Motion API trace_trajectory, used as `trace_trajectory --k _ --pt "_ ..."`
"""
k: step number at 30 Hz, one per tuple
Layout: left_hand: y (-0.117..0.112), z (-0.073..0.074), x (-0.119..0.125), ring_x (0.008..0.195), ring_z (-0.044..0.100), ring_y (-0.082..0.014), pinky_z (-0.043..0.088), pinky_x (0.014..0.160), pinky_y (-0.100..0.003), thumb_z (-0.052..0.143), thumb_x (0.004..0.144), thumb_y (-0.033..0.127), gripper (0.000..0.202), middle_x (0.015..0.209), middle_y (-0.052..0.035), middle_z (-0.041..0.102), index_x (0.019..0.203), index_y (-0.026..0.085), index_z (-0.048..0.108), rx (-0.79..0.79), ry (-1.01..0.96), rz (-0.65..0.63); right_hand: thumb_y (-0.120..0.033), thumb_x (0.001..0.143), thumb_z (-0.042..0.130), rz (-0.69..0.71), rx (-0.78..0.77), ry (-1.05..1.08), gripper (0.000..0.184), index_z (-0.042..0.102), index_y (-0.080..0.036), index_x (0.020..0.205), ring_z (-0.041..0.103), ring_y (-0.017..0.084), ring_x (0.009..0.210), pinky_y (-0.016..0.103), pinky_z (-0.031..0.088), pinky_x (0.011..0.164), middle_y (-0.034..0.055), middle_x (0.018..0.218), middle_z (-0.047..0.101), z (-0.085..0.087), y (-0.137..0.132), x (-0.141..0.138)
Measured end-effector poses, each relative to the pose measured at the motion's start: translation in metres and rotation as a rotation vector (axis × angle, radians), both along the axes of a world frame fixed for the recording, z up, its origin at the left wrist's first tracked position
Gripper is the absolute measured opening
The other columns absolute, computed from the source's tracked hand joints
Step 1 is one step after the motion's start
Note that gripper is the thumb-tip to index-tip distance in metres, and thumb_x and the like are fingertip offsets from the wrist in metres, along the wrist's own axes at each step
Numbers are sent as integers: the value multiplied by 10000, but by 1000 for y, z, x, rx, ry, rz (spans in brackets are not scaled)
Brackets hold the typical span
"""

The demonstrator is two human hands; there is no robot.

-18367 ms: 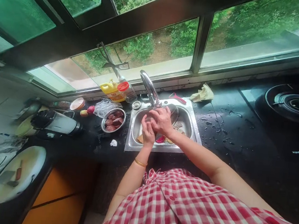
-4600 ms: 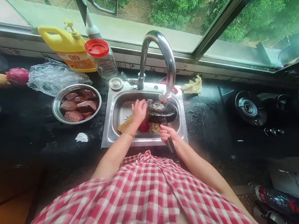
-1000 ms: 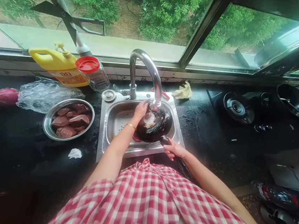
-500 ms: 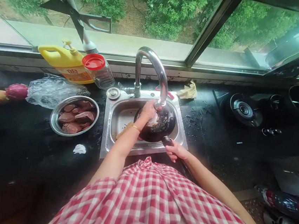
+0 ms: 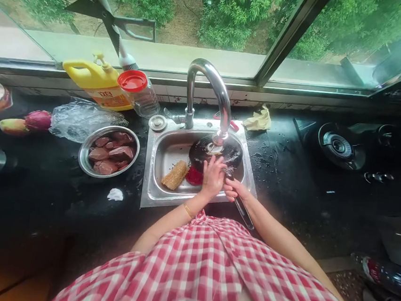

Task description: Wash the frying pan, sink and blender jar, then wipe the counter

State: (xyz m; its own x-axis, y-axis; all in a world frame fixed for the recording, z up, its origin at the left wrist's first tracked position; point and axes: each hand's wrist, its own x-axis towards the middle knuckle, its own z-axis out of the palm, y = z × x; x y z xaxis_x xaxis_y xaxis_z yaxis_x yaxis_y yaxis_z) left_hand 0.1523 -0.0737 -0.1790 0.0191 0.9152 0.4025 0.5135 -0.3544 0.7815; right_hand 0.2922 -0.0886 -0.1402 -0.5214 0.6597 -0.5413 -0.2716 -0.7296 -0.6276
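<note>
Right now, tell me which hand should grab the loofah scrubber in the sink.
Left, probably. The left hand lies on the pan, nearer the scrubber; the right hand grips the pan's handle.

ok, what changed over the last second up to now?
The left hand came off the far rim of the pan and now lies with fingers spread on its near edge, by the handle. The pan dropped from tilted toward the camera to flatter under the faucet, uncovering the scrub pad. Unchanged: the right hand grips the pan handle, and the bowl of meat stays put.
</note>
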Motion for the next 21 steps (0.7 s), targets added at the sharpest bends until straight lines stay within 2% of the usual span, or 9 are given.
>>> trace_trajectory --k 2,4,6,8,10,13,16,19,21 --pt "-2 4 -1 1410 322 -239 114 1178 -552 447 908 180 209 1336 -47 576 1048 241 589 53 73 -33 -425 706 769 9 -27 65 479 340 -216 749 173 -1 315 134 320 311 -141 505 361 0 -1 -1" --pt "10 2 -17 1395 348 -244 123 1175 -547 428 919 198 201 1323 -73 581 1053 221 577 61 6 75 -444 764 720 67 -48 129 467 319 -214 698 158 11 312 136 309 315 -133 472 333 -1 -2 5" --pt "33 -6 -41 1337 425 -233 233 1152 -492 382 940 214 221 1288 -117 589 1089 189 543 -3 -189 252 -476 815 661 164 -76 198 505 265 -217 637 146 25 303 141 304 317 -125 418 273 -2 -5 16" --pt "62 -16 -66 1202 537 -204 374 1067 -397 370 944 230 223 1209 -138 616 1105 165 510 -126 -416 346 -513 838 620 247 -101 232 546 224 -218 604 134 32 294 138 296 316 -121 381 216 -3 -8 29" --pt "90 -26 -87 1071 593 -177 439 981 -333 399 925 233 177 1119 -118 639 1043 160 508 -273 -595 305 -546 840 599 307 -122 242 569 207 -217 593 131 33 286 135 285 307 -120 365 191 -3 -13 39" --pt "123 -36 -106 933 621 -166 479 885 -312 452 880 235 93 957 -81 657 880 165 512 -528 -736 99 -551 813 632 342 -103 172 549 238 -218 622 123 20 284 138 279 284 -129 404 250 3 -21 46" --pt "144 -30 -105 875 621 -181 483 857 -330 507 833 238 92 856 -61 656 789 162 536 -596 -591 -48 -501 763 702 367 -39 -37 507 285 -221 695 172 3 301 153 338 292 -134 486 338 12 -26 39" --pt "151 -6 -82 943 615 -210 453 920 -366 492 846 221 134 956 -79 678 886 159 604 -401 -326 -44 -466 719 735 422 47 -297 479 328 -230 809 291 24 326 179 393 313 -137 501 394 16 -22 20" --pt "142 10 -60 1003 614 -217 443 949 -370 469 870 212 206 1060 -90 678 1010 169 614 -247 -234 -76 -435 707 724 419 127 -429 473 342 -237 903 330 41 332 184 392 315 -144 489 410 14 -14 7"
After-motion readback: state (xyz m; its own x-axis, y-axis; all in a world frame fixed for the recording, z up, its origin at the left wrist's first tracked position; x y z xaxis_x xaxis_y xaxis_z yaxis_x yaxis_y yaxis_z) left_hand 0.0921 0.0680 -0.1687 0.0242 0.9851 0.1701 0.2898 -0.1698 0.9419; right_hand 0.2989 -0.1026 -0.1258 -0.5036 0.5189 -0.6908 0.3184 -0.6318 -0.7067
